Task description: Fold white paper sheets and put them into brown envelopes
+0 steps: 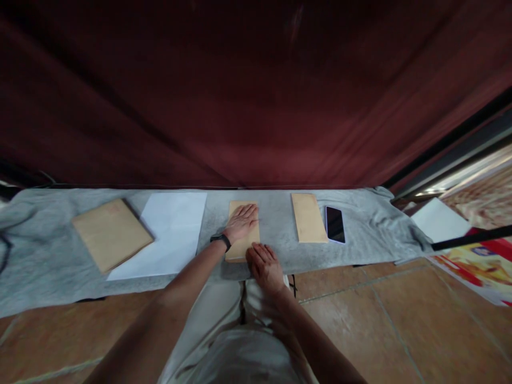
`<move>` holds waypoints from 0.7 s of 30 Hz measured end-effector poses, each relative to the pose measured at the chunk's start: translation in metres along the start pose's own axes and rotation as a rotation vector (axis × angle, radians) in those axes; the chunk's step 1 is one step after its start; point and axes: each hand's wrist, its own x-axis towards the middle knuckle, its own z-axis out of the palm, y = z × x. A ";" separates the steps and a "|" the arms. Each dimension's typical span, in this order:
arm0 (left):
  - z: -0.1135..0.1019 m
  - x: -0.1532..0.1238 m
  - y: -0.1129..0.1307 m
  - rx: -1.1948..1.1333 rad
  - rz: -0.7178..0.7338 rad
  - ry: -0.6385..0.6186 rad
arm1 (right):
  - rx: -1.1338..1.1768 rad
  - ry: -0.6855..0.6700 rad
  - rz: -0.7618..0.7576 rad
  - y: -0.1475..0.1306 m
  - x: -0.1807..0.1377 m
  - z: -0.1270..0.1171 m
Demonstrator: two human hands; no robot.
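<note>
A narrow brown paper envelope (239,249) lies in front of me on a grey cloth, its long side running away from me. Flat across its upper part rests my left hand (241,221), fingers stretched out, with a dark band on the wrist. My right hand (265,264) touches the envelope's lower right corner, fingers extended and holding nothing that I can see. Off to the right lies a second brown envelope (309,217). A stack of larger brown envelopes (112,232) sits at the left, partly over a white sheet (176,224).
The grey cloth (276,213) covers a narrow bench against a dark red curtain (256,106). A phone (335,224) with a dark screen lies beside the right envelope. At the far right are a black bar (472,238), a white card (440,220) and a colourful printed sheet (486,266).
</note>
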 end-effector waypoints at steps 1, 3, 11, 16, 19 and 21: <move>0.000 -0.004 0.000 0.002 0.011 -0.004 | 0.005 0.001 0.002 0.000 0.000 0.000; -0.001 -0.011 0.001 -0.003 0.033 -0.007 | 0.010 0.000 0.002 0.000 0.001 -0.002; -0.002 -0.044 0.009 -0.083 0.102 -0.023 | -0.003 -0.021 0.006 0.002 -0.001 -0.001; -0.004 -0.068 0.013 -0.102 0.156 -0.049 | -0.020 -0.028 0.001 0.003 -0.001 -0.001; -0.006 -0.082 0.015 -0.118 0.170 -0.053 | -0.021 -0.015 0.001 0.002 0.000 -0.001; -0.009 -0.091 0.015 -0.137 0.175 -0.061 | -0.015 -0.005 0.002 0.002 0.000 -0.001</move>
